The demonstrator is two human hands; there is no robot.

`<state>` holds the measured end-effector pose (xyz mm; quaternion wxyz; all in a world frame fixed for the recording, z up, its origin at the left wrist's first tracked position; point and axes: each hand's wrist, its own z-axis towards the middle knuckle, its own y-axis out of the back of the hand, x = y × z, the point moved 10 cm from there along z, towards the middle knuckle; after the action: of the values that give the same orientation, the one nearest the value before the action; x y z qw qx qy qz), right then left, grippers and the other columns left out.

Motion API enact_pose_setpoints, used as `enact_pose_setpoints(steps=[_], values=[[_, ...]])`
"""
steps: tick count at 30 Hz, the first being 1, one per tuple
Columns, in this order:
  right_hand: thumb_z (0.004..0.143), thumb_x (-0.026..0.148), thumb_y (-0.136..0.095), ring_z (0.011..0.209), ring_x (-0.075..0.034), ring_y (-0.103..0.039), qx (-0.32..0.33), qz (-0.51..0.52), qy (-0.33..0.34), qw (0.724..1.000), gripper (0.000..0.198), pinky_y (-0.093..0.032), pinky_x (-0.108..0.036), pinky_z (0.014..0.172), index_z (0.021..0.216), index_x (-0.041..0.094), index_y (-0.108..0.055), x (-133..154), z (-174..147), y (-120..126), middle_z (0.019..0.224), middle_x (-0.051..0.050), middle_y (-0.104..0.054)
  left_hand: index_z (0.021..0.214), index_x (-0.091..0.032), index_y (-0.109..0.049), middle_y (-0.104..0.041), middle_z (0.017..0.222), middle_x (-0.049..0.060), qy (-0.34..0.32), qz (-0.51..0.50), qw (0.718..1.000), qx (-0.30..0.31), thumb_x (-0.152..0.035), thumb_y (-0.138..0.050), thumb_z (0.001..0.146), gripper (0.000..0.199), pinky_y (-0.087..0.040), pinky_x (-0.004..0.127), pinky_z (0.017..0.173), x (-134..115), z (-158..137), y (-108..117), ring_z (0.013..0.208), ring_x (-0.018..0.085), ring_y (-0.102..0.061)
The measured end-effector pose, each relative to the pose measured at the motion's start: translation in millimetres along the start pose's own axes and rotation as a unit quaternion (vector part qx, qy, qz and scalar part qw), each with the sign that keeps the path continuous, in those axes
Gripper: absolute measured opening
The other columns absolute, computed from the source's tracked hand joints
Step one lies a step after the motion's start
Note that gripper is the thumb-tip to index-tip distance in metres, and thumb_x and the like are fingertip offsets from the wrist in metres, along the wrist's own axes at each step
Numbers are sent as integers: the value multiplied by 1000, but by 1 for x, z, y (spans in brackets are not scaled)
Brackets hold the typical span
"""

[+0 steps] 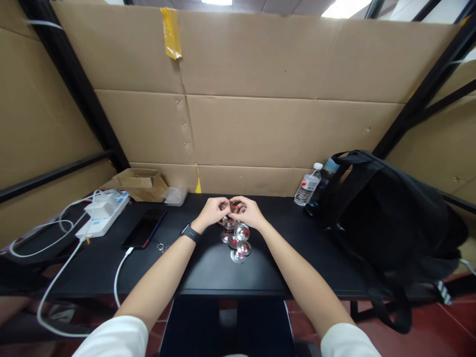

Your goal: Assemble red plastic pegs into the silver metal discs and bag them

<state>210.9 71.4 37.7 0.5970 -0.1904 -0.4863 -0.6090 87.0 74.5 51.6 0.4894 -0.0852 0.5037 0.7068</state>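
On the black table lies a loose cluster of several shiny round metal discs (238,243), many with a red mark or part at the middle, some overlapping. My left hand (214,210) and my right hand (247,210) meet just beyond the cluster, fingertips pinched together. Between them is a small metal piece with red on it (234,208), mostly covered by my fingers; its full shape is hidden. More discs sit directly under my hands. A dark watch (191,232) is on my left wrist.
A phone (145,228), keys (160,247), a white power strip (104,215) with cables and an open cardboard box (141,184) are at left, near a clear plastic bag (175,196). A water bottle (308,185) and black backpack (390,223) stand right. Cardboard (260,129) walls the back.
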Motion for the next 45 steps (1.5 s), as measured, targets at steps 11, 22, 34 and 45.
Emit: enact_pose_setpoints(steps=[11, 22, 34, 45], values=[[82, 38, -77, 104, -28, -65, -96, -351, -151, 919, 37, -48, -38, 92, 112, 16, -76, -87, -23, 100, 109, -14, -71, 85, -18, -77, -76, 87, 13, 238, 224, 944, -50, -24, -63, 81, 16, -51, 33, 73, 126, -40, 73, 84, 27, -71], [88, 22, -64, 119, -31, -56, -122, -406, -206, 882, 25, -42, -45, 96, 111, 24, -73, -89, -30, 112, 125, -10, -66, 95, -21, -79, -76, 93, 5, -38, 132, 979, 151, -23, -67, 88, 14, -49, 24, 79, 40, -20, -17, 83, 17, -69], [87, 12, -60, 97, -20, -65, -18, -227, 80, 970, 28, -52, -34, 89, 112, 20, -67, 9, -19, 17, 106, -7, -67, 85, -18, -78, -76, 79, 2, -9, 88, 975, 204, -10, -65, 84, 15, -48, 20, 69, 37, -24, -32, 73, 15, -70], [88, 10, -59, 96, -20, -70, 12, -213, 105, 971, 20, -53, -33, 90, 99, 21, -73, 29, -23, -8, 101, -6, -74, 87, -19, -70, -74, 80, 2, 4, 108, 985, 134, -20, -59, 91, 12, -45, 22, 68, 59, -23, 12, 72, 15, -67]])
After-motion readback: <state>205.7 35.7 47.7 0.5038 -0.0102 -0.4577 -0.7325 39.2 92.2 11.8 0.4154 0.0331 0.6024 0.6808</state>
